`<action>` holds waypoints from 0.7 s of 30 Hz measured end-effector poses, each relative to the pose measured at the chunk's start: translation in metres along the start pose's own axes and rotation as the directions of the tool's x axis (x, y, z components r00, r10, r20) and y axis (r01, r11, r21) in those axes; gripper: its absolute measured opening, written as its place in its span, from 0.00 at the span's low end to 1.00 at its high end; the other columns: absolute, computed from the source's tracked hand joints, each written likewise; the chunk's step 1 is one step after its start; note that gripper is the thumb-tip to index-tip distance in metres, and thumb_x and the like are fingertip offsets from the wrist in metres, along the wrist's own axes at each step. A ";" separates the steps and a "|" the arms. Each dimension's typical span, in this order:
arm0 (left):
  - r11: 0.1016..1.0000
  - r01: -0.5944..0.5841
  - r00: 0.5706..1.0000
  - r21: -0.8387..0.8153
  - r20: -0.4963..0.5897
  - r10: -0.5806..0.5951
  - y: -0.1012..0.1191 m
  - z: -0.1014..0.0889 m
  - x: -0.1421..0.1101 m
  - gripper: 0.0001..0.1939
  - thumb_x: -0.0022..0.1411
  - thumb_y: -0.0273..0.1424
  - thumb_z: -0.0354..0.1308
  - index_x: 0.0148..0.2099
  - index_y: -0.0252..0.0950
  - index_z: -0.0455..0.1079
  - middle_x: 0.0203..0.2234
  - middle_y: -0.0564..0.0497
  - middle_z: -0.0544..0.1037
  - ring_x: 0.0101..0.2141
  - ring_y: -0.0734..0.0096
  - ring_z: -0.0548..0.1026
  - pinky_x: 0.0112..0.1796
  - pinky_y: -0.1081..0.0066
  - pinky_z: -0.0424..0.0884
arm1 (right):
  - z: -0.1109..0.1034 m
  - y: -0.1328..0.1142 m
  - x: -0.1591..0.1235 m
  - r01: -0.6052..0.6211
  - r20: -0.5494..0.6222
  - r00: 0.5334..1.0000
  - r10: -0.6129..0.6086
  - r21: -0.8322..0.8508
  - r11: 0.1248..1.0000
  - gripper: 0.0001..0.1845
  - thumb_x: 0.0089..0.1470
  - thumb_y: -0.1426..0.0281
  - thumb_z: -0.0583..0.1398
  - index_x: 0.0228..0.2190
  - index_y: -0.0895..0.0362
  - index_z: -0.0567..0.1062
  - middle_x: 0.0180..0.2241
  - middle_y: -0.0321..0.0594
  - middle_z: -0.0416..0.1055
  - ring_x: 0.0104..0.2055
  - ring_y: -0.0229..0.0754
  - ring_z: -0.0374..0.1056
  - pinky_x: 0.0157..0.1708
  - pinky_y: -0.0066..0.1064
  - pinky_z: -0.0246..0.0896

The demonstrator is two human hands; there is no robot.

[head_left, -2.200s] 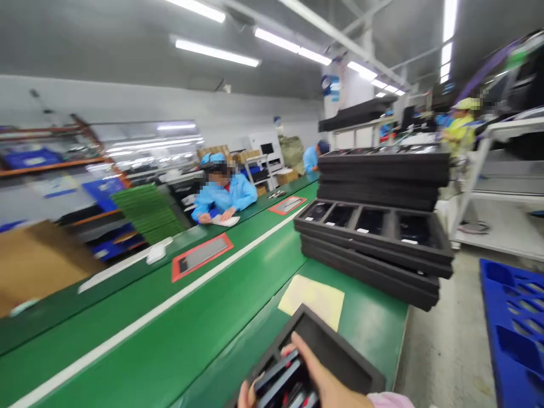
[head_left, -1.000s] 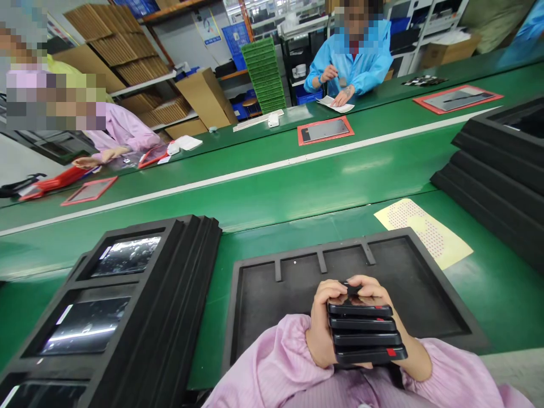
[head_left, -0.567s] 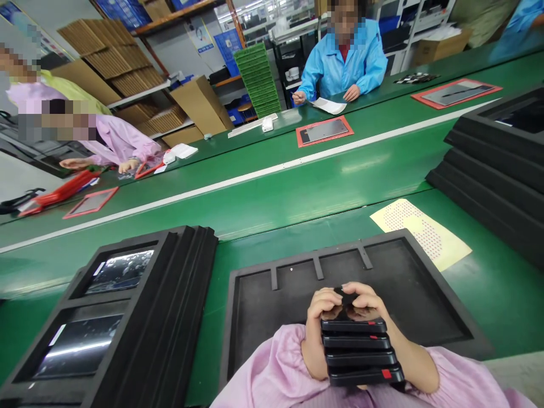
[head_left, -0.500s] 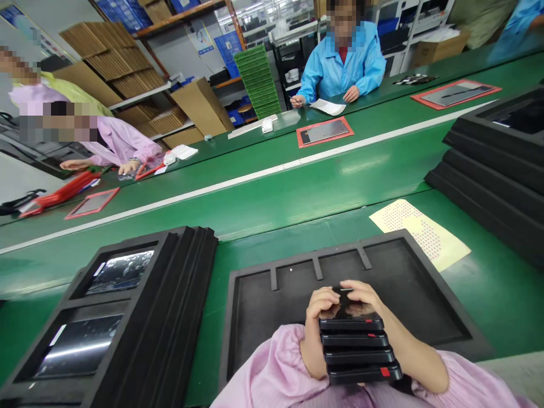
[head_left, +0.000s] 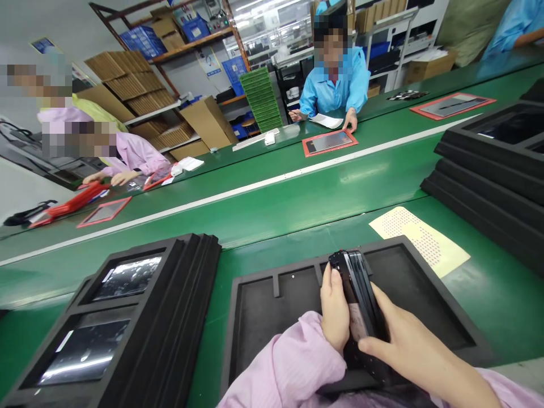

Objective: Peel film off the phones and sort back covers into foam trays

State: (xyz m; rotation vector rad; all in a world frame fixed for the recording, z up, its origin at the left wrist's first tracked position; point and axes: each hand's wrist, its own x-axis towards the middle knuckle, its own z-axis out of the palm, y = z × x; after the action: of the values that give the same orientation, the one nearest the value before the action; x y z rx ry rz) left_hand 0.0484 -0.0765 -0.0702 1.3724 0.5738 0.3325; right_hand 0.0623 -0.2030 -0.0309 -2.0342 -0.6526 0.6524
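Observation:
Both my hands hold a stack of several thin black devices (head_left: 356,289), turned on edge over an empty black foam tray (head_left: 263,300) that lies on the green table in front of me. My left hand (head_left: 334,309) wraps the stack's left side with its fingers closed. My right hand (head_left: 408,345) clasps the right side, thumb lying across the near face. Pink sleeves cover both my arms.
A stack of black foam trays with glossy screens (head_left: 123,317) lies at the left, another tall tray stack (head_left: 493,164) at the right. A yellow dotted sheet (head_left: 419,241) lies beside my tray. Beyond the green conveyor (head_left: 255,192) sit co-workers in blue (head_left: 335,88) and pink (head_left: 136,156), with red-framed panels (head_left: 329,141).
The camera swung from the right-hand tray stack down to the tray in front. The device stack, held flat with its edges toward me, is now tipped up on edge and pushed farther over the tray.

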 end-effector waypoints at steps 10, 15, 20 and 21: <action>0.981 -0.171 0.984 0.096 -0.031 0.175 0.000 -0.017 0.020 0.20 0.58 0.44 0.53 0.45 0.36 0.69 0.48 0.42 0.72 0.52 0.58 0.66 0.56 0.55 0.58 | 0.025 0.038 0.009 0.149 -0.235 0.959 -0.161 -0.068 0.987 0.28 0.53 0.60 0.55 0.54 0.56 0.65 0.54 0.51 0.63 0.31 0.45 0.72 0.29 0.36 0.72; 0.993 -0.118 0.983 0.024 0.144 0.113 0.011 -0.022 0.048 0.23 0.56 0.47 0.54 0.44 0.34 0.71 0.42 0.42 0.77 0.46 0.57 0.72 0.51 0.57 0.65 | 0.030 0.044 0.009 0.225 -0.190 0.953 -0.236 -0.076 0.971 0.29 0.55 0.58 0.56 0.56 0.54 0.63 0.56 0.53 0.59 0.20 0.36 0.65 0.24 0.35 0.70; 0.999 -0.052 0.953 -0.012 0.297 0.053 0.010 -0.027 0.052 0.19 0.54 0.42 0.59 0.44 0.35 0.72 0.40 0.44 0.78 0.44 0.59 0.74 0.49 0.59 0.67 | 0.030 0.045 0.010 0.239 -0.274 0.928 -0.253 -0.084 0.967 0.22 0.59 0.62 0.52 0.53 0.55 0.67 0.53 0.49 0.64 0.29 0.41 0.72 0.32 0.34 0.73; 0.999 -0.049 0.950 -0.013 0.307 0.050 0.010 -0.027 0.052 0.19 0.54 0.41 0.59 0.45 0.36 0.72 0.42 0.45 0.77 0.45 0.59 0.74 0.49 0.60 0.66 | 0.030 0.045 0.010 0.239 -0.295 0.920 -0.257 -0.095 0.966 0.21 0.60 0.63 0.52 0.52 0.55 0.69 0.52 0.47 0.65 0.36 0.44 0.73 0.37 0.35 0.72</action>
State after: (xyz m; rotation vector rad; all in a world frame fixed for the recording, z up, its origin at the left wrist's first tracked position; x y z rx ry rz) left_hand 0.0767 -0.0244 -0.0727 1.4019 0.2795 0.1545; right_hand 0.0589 -0.2000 -0.0856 -2.0043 -0.7331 0.1654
